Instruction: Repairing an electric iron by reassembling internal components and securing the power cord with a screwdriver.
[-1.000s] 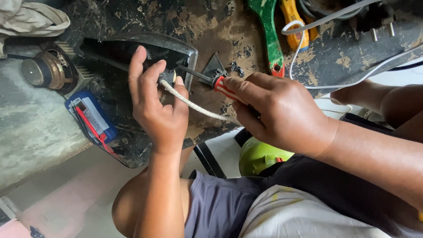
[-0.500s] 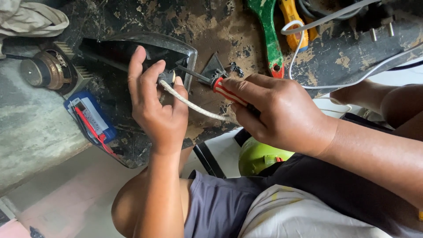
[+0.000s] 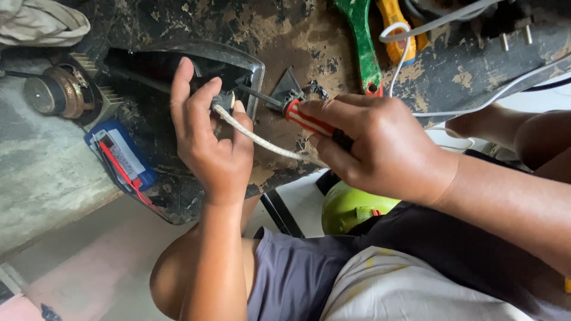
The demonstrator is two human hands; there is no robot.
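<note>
While the left hand (image 3: pixel 211 139) pinches a white cord (image 3: pixel 262 140) at the dark metal case (image 3: pixel 178 65), the right hand (image 3: pixel 380 145) grips a red-striped screwdriver (image 3: pixel 300 116) tight just to its right

Probably a repair workshop: grimy workbench (image 3: pixel 309 53), motor (image 3: pixel 56 92), tools.

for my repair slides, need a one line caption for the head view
Right hand drives a red-striped screwdriver into a dark metal housing while the left hand steadies a white cord.
</note>
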